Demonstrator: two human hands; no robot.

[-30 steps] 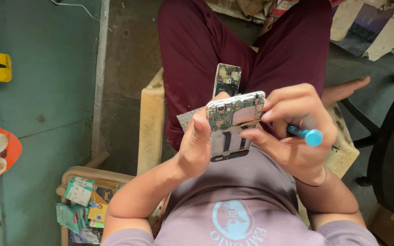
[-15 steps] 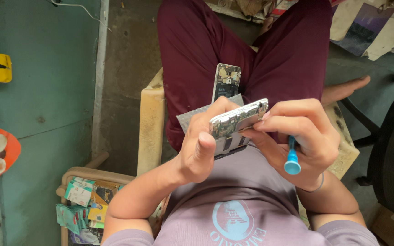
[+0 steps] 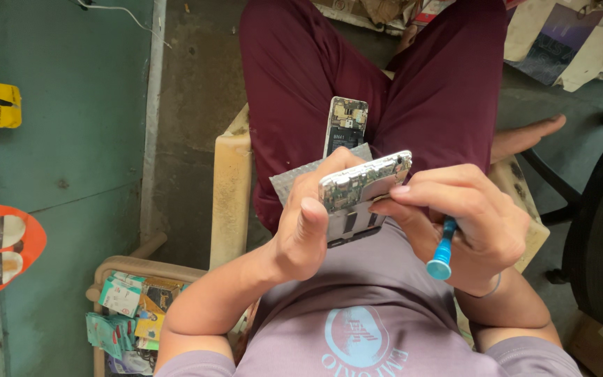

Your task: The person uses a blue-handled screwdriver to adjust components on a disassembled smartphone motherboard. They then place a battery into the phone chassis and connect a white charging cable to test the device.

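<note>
Opened phone [image 3: 361, 187] with bare metal shields and silvery rim, screwdriver [image 3: 443, 251] with glossy blue plastic handle, second opened phone [image 3: 345, 126] showing matt circuit board, matt maroon cloth trousers [image 3: 301, 91], rough worn concrete floor [image 3: 197, 105]

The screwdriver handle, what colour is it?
Bright blue; the screwdriver handle shows in the head view, in the right hand.

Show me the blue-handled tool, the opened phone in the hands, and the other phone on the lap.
Blue-handled screwdriver [image 3: 442, 253], head view, on its handle.
Opened phone [image 3: 361, 183], head view, on its exposed circuit board.
Second phone [image 3: 345, 122], head view, on its open back.
</note>
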